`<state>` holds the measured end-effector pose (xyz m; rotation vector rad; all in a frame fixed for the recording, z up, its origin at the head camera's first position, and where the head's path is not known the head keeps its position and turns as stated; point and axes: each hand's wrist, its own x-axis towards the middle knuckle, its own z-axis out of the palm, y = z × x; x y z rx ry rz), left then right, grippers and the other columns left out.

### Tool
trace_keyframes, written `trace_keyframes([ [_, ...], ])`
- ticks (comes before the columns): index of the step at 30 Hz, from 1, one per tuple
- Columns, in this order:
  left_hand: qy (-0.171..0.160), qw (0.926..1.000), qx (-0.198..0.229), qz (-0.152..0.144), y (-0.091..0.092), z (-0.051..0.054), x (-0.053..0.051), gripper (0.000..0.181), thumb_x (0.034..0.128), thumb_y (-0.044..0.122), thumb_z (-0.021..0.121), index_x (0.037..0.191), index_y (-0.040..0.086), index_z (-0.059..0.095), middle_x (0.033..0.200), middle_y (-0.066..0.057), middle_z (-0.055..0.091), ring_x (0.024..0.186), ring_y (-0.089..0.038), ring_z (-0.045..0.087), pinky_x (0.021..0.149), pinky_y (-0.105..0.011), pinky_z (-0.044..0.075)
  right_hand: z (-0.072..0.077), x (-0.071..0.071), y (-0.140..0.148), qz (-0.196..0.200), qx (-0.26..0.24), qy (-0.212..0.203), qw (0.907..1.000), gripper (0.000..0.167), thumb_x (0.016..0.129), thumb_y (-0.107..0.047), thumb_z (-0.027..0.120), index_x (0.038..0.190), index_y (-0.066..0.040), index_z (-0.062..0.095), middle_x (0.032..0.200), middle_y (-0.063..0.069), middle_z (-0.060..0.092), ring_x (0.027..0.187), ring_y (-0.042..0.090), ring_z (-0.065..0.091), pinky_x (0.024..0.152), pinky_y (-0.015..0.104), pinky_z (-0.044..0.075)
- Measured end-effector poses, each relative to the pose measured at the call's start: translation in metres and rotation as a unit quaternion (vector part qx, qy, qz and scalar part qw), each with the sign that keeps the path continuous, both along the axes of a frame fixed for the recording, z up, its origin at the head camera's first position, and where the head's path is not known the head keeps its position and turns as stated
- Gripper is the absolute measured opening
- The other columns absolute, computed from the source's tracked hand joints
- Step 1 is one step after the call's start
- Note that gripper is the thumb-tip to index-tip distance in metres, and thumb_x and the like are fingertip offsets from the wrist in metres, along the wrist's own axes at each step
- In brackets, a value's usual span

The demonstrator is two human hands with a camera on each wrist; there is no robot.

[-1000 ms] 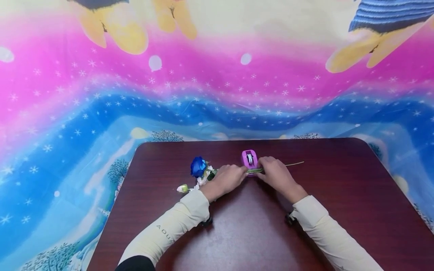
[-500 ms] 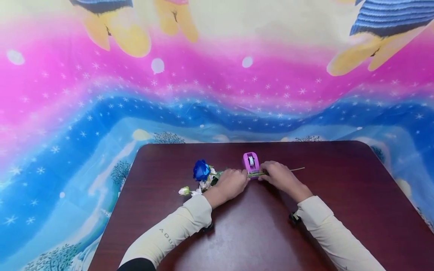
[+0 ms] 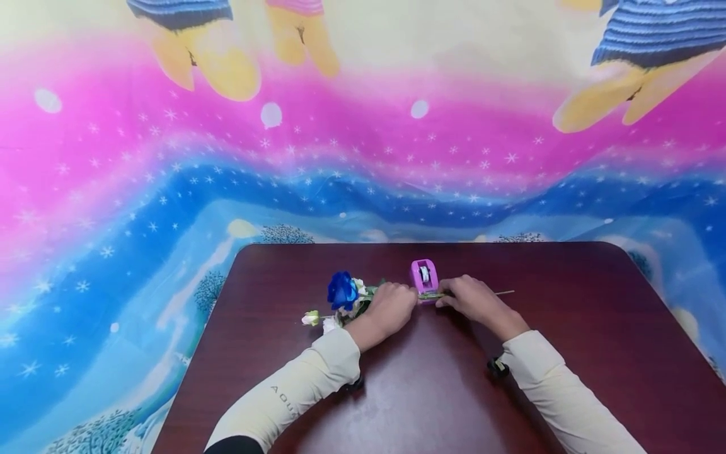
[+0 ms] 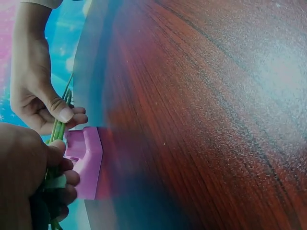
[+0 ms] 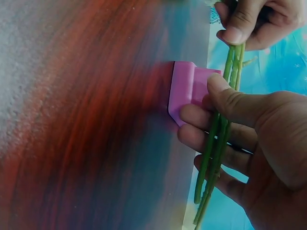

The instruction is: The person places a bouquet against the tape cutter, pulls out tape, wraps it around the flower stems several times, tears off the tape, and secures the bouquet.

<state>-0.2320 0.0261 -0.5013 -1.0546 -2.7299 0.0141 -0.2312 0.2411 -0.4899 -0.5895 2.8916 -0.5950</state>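
Observation:
Several green stems (image 5: 234, 67) run between both hands, over the near end of a pink tape dispenser (image 3: 421, 272). My left hand (image 3: 389, 310) grips them close to the flowers, its fingers curled round. In the right wrist view my right hand (image 5: 268, 129) holds the stems between thumb and fingers, and their cut ends stick out past the palm. A blue rose (image 3: 343, 291), white blossoms and a pale bud (image 3: 310, 318) lie left of my left hand. The dispenser (image 4: 88, 163) touches or nearly touches the fingers; which, I cannot tell.
The dark red-brown table (image 3: 431, 391) stretches toward me and to both sides. Behind its far edge hangs a printed cloth (image 3: 363, 183) in pink and blue. One long thin stem end (image 3: 505, 292) reaches out to the right beyond my right hand.
The whole head view has shifted slightly, so everything sits a little lower and further right. My right hand has moved slightly away from my left along the stems; both still hold them.

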Motion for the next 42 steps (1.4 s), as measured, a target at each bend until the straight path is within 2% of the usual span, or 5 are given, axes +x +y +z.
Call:
trace_keyframes([
  [10, -0.007, 0.9993, -0.027, 0.025, 0.008, 0.003, 0.005, 0.018, 0.0988, 0.033, 0.067, 0.092, 0.023, 0.080, 0.069, 0.004, 0.071, 0.060, -0.014, 0.064, 0.052, -0.030, 0.047, 0.002, -0.002, 0.005, 0.027, -0.011, 0.008, 0.9995, 0.004, 0.092, -0.018, 0.075, 0.089, -0.017, 0.077, 0.078, -0.005, 0.072, 0.061, 0.006, 0.048, 0.060, 0.026, 0.043],
  [18, 0.059, 0.9975, -0.029, 0.024, 0.007, -0.002, 0.008, 0.021, 0.0978, 0.027, 0.066, 0.080, 0.025, 0.078, 0.066, 0.006, 0.070, 0.057, -0.012, 0.064, 0.047, -0.030, 0.045, -0.007, 0.000, 0.003, 0.017, -0.007, 0.059, 0.9981, 0.004, 0.091, -0.018, 0.078, 0.087, -0.016, 0.078, 0.077, -0.006, 0.073, 0.060, 0.005, 0.048, 0.060, 0.026, 0.044],
  [22, 0.107, 0.9940, -0.021, 0.013, 0.002, -0.006, 0.005, 0.021, 0.0959, 0.025, 0.068, 0.076, 0.025, 0.077, 0.065, 0.008, 0.070, 0.057, -0.011, 0.065, 0.047, -0.030, 0.048, -0.012, 0.005, -0.003, -0.005, -0.027, 0.077, 0.9967, 0.007, 0.090, -0.017, 0.079, 0.093, -0.012, 0.081, 0.080, -0.001, 0.076, 0.059, 0.004, 0.049, 0.058, 0.025, 0.044],
  [25, 0.120, 0.9926, -0.012, 0.012, -0.002, -0.007, 0.003, 0.022, 0.0954, 0.025, 0.069, 0.075, 0.025, 0.076, 0.065, 0.008, 0.069, 0.057, -0.010, 0.064, 0.048, -0.030, 0.049, -0.016, 0.007, -0.007, -0.015, -0.045, 0.081, 0.9956, 0.010, 0.090, -0.018, 0.078, 0.096, -0.011, 0.082, 0.083, 0.001, 0.078, 0.057, 0.003, 0.048, 0.057, 0.024, 0.043],
  [42, 0.082, 0.9961, 0.029, 0.019, -0.020, -0.003, -0.001, 0.022, 0.0943, 0.037, 0.073, 0.078, 0.023, 0.078, 0.071, 0.006, 0.072, 0.063, -0.014, 0.066, 0.053, -0.031, 0.050, -0.026, 0.007, -0.022, -0.030, -0.099, 0.082, 0.9913, 0.008, 0.090, -0.015, 0.078, 0.097, -0.011, 0.082, 0.091, 0.003, 0.080, 0.068, 0.005, 0.056, 0.064, 0.025, 0.046],
])
